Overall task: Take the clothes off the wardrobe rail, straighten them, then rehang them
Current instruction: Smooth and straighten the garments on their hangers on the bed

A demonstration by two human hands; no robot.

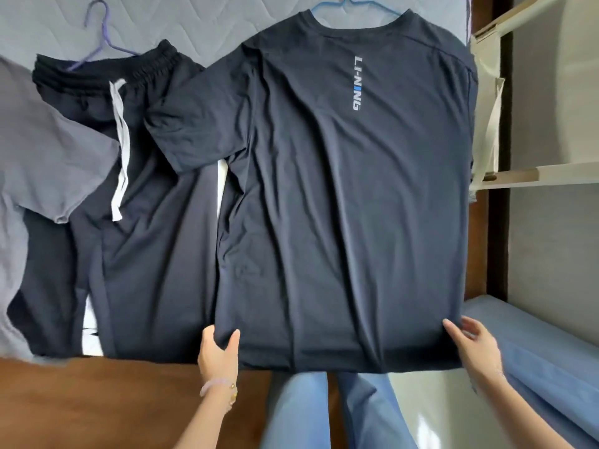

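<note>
pinched between thumb and fingers, the left hand (217, 350) grips the lower left corner of the dark navy t-shirt (343, 202), fabric folded over the thumb; a pale bead bracelet (216, 385) circles that wrist. right hand (475, 346) lies at the opposite hem corner with fingers spread loose on the cloth, gripping nothing that can be seen. the shirt lies flat, back up, on a quilted pale mattress (201, 24), smooth knit with soft lengthwise creases, a vertical printed logo (357, 82) below the round collar, and a thin blue wire hanger (353, 4) poking out of the neck. just beside it on the left are dark shorts (142, 241) with a gathered elastic waistband and a flat white drawstring (120, 147), on a purple wire hanger (97, 34); the shirt's sleeve overlaps them. a grey t-shirt (48, 150) lies at the far left, its sleeve over the shorts. brown wooden bed edge (97, 403) runs below the hem, light blue jeans (311, 413) at bottom centre.
</note>
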